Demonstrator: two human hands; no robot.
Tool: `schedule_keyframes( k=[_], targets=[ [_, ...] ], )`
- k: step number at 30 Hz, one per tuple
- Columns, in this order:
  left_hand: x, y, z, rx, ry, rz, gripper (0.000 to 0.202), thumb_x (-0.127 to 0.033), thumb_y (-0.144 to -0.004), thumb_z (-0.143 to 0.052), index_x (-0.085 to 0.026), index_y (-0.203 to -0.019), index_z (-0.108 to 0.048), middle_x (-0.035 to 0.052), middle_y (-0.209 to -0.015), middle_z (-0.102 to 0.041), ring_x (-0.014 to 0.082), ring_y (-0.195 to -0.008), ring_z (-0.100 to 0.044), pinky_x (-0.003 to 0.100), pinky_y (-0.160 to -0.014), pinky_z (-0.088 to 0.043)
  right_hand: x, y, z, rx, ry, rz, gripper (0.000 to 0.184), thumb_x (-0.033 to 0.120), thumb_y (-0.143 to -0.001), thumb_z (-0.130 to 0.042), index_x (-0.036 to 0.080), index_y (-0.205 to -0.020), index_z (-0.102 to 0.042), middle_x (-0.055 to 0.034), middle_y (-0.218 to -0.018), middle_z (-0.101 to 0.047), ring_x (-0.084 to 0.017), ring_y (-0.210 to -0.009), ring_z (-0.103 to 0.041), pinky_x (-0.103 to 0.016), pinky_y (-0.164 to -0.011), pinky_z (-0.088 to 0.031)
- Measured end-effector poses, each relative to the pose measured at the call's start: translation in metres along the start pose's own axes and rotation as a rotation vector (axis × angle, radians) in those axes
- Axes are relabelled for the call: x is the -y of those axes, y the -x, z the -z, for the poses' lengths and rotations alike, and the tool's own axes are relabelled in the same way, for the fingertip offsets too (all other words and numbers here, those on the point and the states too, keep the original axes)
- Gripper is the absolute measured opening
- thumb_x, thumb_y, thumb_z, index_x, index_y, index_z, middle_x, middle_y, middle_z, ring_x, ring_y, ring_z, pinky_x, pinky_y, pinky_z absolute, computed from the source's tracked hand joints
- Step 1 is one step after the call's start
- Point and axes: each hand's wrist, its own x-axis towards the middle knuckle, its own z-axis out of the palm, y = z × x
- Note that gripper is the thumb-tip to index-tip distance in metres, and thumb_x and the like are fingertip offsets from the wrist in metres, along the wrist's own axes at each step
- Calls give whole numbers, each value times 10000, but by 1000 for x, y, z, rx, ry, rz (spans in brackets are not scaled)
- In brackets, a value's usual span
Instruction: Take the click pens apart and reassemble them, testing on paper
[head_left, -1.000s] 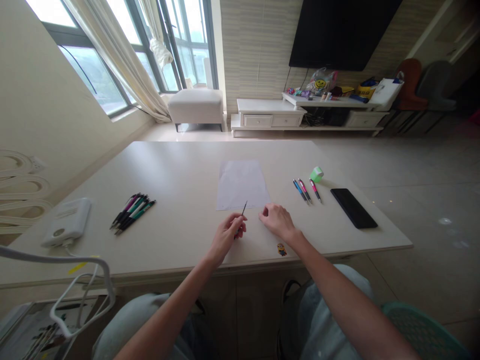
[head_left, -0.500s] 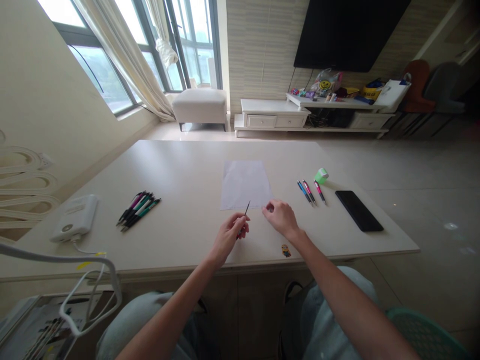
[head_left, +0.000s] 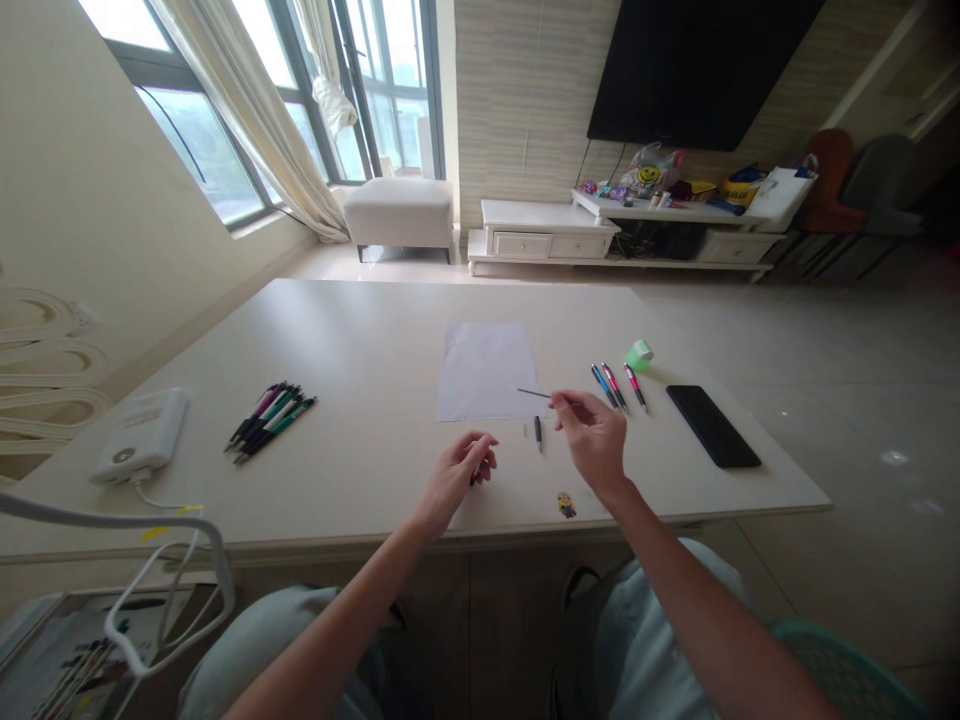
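Pen refill (head_left: 534,393): thin rod pinched in the right hand (head_left: 596,435), long axis level, tip pointing left over the near corner of the paper sheet (head_left: 484,365).
Room: TV unit (head_left: 600,235) and windows (head_left: 217,140) beyond.
Table (head_left: 360,330): pale top, paper sheet at centre.
Left hand (head_left: 459,472): curled shut on a dark pen part, resting on the table, left of the refill.
Loose pen piece (head_left: 538,433): lying on the table between both hands.
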Motion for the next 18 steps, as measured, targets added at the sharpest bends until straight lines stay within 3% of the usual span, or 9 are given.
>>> schedule_keyframes(
  k=[3, 6, 13, 18],
  targets=[
    [-2, -3, 9, -75, 19, -39, 364, -511, -794, -540, -165, -903, -568, -1, -690, -549, 90, -563, -475, 211, -523, -347, -17, 16, 2, 217, 309, 285, 181, 292, -876, -515, 194, -907, -665, -58, -832, -692, -141, -687, -614, -248, -663, -451],
    [-4, -4, 14, -101, 25, -60, 365, -509, -790, -551, -165, -908, -573, 4, -698, -553, 92, -574, -479, 209, -533, -359, -33, 37, -7, 388, 520, 443, 204, 206, -902, -450, 168, -935, -648, -72, -830, -687, -157, -751, -615, -255, -688, -419],
    [-6, -3, 11, -87, 10, -74, 340, -481, -800, -557, -161, -906, -589, 12, -707, -592, 95, -593, -523, 208, -540, -374, -36, 52, -16, 512, 747, 368, 172, 197, -889, -448, 179, -844, -612, -59, -800, -634, -161, -744, -563, -255, -640, -354],
    [-6, -1, 10, -102, -85, -112, 326, -456, -814, -555, -163, -943, -615, 62, -824, -673, 154, -771, -604, 254, -677, -436, -31, 49, -17, 530, 765, 353, 175, 231, -890, -453, 194, -821, -610, -54, -832, -620, -160, -786, -549, -247, -613, -332]
  ],
)
